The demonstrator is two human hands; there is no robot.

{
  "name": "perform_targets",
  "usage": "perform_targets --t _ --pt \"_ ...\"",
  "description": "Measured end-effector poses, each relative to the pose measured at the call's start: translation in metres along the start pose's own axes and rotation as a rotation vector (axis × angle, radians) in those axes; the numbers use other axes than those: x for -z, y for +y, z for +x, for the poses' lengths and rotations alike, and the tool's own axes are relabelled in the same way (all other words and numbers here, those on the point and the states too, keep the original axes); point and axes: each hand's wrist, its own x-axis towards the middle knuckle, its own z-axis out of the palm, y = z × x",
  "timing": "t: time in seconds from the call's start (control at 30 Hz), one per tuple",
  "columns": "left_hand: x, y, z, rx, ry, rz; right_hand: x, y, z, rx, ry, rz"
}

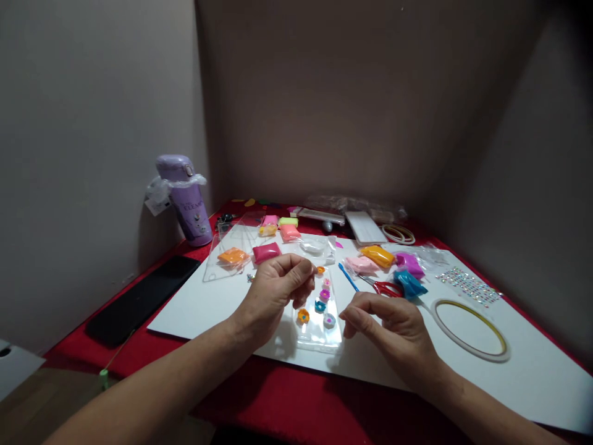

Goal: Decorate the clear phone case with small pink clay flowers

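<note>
My left hand (pixel 288 281) is raised over a clear plastic sheet (pixel 319 341), thumb and forefinger pinched together. A tiny orange flower (pixel 320 270) shows right at those fingertips; whether they grip it or it lies behind them, I cannot tell. My right hand (pixel 389 321) hovers by the sheet's right edge, its fingers curled into a pinch whose content is hidden. On the sheet sit small clay-like flowers: a pink one (pixel 327 283), a magenta one (pixel 325 295), a teal one (pixel 320 306), a larger orange one (pixel 303 316) and a pale one (pixel 329 320).
Beyond my right hand lie a blue stick tool (pixel 348 277), red-handled scissors (pixel 388 288), a teal packet (pixel 409 285) and a tape roll (pixel 504 353). A rhinestone sheet (pixel 469 287) is farther right. At left stand a purple bottle (pixel 192 213) and a black phone (pixel 143 300).
</note>
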Motion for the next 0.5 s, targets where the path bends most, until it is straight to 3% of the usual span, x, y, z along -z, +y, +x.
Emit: perform_targets --t 0.5 --pt "0.0005 -0.0009 0.0001 -0.013 -0.018 0.015 -0.0005 0.0007 0.0000 0.027 0.007 0.006"
